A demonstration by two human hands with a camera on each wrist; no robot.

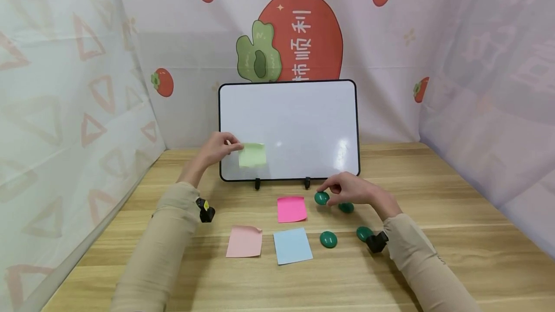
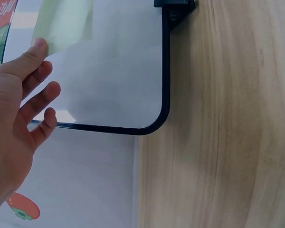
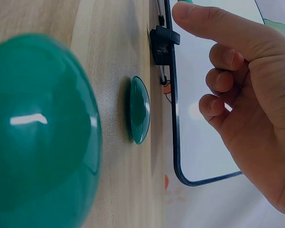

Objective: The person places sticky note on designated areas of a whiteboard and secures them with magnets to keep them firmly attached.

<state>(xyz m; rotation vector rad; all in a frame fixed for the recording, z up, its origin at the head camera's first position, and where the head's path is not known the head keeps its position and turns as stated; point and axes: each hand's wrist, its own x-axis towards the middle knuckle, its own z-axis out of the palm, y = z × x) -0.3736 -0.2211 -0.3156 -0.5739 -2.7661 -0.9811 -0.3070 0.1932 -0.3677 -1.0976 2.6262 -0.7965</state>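
Note:
My left hand (image 1: pixel 221 148) pinches a pale green sticky note (image 1: pixel 252 155) at its upper left corner, in front of the lower left of a whiteboard (image 1: pixel 299 114). In the left wrist view, the thumb lies on the note's edge and the other fingers are loosely bent. My right hand (image 1: pixel 353 189) pinches a round, glossy green magnet (image 1: pixel 322 198) between thumb and index finger, low in front of the board. Only a sliver of that magnet shows in the right wrist view. Another green magnet (image 1: pixel 346 207) lies beneath this hand, partly hidden.
On the wooden table (image 1: pixel 208 283) lie a hot pink note (image 1: pixel 292 209), a light pink note (image 1: pixel 244 241) and a blue note (image 1: pixel 292 246). Two more green magnets (image 1: pixel 328 240) lie to their right. Black clips (image 1: pixel 257 184) support the board's lower edge. Printed cloth surrounds the table.

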